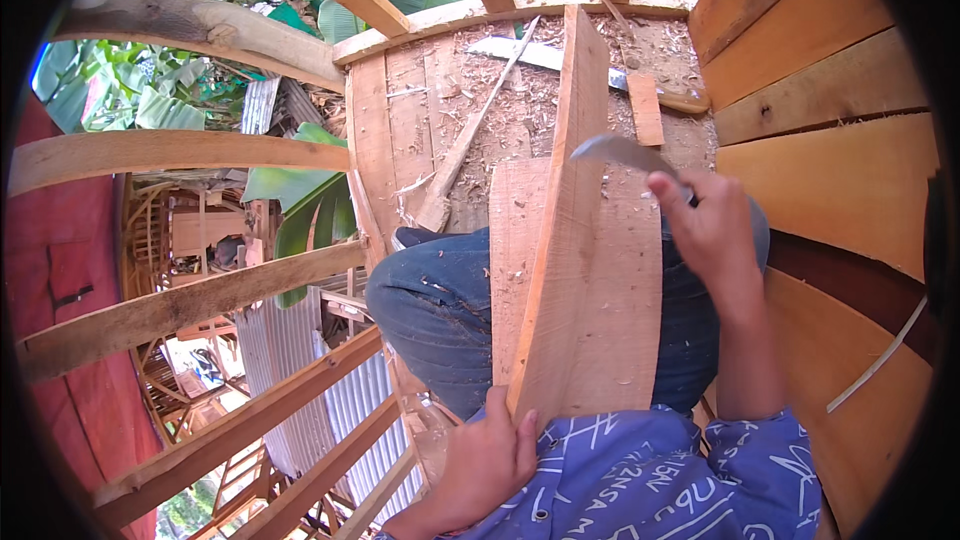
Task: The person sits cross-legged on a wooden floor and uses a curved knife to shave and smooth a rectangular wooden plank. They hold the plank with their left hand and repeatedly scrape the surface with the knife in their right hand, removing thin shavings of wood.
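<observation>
A plank [570,240] stands edge-up on a flat board [630,330] over the lap [430,290]; beyond, a handsaw [545,56] lies on the floor [404,130], a stick [480,128] left of the plank, a board wall [820,180] right.

Right grip [712,230] is curled closed at the end of a forward-reaching forearm [750,360]. Left grip [482,458] sits nearer the torso [640,480], also closed, its back uppermost.
</observation>
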`<act>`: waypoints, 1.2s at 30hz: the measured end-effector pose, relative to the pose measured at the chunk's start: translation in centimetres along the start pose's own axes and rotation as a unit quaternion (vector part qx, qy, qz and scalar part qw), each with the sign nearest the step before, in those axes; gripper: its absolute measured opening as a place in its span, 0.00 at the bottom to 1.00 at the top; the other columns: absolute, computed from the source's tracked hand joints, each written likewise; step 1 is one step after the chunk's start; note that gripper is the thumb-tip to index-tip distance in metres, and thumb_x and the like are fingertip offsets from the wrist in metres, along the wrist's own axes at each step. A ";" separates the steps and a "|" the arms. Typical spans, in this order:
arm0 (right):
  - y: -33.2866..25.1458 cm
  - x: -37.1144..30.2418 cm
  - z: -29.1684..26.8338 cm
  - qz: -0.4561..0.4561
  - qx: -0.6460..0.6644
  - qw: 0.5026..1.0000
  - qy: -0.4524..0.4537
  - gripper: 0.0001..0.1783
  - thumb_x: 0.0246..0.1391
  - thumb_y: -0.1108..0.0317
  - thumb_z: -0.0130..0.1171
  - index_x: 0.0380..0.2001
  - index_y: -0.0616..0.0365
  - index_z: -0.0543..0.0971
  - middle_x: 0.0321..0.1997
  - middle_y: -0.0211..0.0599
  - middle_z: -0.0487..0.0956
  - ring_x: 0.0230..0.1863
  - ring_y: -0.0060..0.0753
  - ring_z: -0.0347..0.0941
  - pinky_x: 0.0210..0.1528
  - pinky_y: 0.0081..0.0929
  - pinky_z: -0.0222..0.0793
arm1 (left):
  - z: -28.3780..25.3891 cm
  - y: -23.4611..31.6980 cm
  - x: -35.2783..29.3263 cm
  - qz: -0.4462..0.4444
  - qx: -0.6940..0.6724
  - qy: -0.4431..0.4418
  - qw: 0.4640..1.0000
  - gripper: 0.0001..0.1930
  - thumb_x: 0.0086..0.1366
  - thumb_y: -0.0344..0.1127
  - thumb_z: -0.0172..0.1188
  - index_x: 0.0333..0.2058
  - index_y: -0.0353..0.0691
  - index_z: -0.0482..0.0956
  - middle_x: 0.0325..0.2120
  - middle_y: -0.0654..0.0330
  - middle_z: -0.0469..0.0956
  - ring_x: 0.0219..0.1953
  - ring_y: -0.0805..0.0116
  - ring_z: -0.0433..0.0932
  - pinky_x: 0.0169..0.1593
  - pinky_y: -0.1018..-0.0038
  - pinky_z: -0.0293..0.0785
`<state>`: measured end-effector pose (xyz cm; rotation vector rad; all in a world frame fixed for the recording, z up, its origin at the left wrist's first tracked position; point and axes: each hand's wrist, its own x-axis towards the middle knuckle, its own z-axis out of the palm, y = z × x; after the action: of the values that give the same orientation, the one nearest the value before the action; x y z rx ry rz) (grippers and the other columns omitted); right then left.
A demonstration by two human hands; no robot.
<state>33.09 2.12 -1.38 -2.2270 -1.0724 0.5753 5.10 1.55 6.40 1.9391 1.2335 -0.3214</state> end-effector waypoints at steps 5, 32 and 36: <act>-1.6 -2.4 2.9 -0.086 -0.044 0.992 -0.083 0.39 0.48 0.30 0.54 0.19 0.63 0.81 0.16 0.50 0.76 0.22 0.50 0.76 0.26 0.40 0.71 | 0.0 0.2 0.1 0.007 0.006 -0.002 1.000 0.14 0.63 0.32 0.55 0.41 0.29 0.63 0.13 0.43 0.73 0.17 0.42 0.76 0.19 0.58 0.70; -0.7 -2.2 2.3 -0.015 0.090 0.994 -0.068 0.35 0.51 0.37 0.57 0.18 0.65 0.78 0.14 0.53 0.72 0.22 0.55 0.73 0.25 0.41 0.66 | -2.5 0.9 -1.1 0.018 0.105 0.029 0.994 0.14 0.60 0.32 0.57 0.43 0.33 0.67 0.11 0.49 0.72 0.14 0.48 0.75 0.19 0.60 0.70; -1.6 -3.2 2.7 -0.026 0.072 0.993 -0.093 0.35 0.49 0.36 0.59 0.18 0.64 0.79 0.15 0.51 0.73 0.21 0.53 0.74 0.26 0.41 0.68 | -2.0 0.7 -0.5 0.008 0.096 -0.010 0.995 0.18 0.60 0.33 0.57 0.46 0.33 0.67 0.11 0.48 0.72 0.14 0.48 0.75 0.20 0.59 0.69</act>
<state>28.71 1.21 -1.94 -2.0458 -1.1403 0.8248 5.05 2.49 8.34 2.1027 1.2106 -0.4656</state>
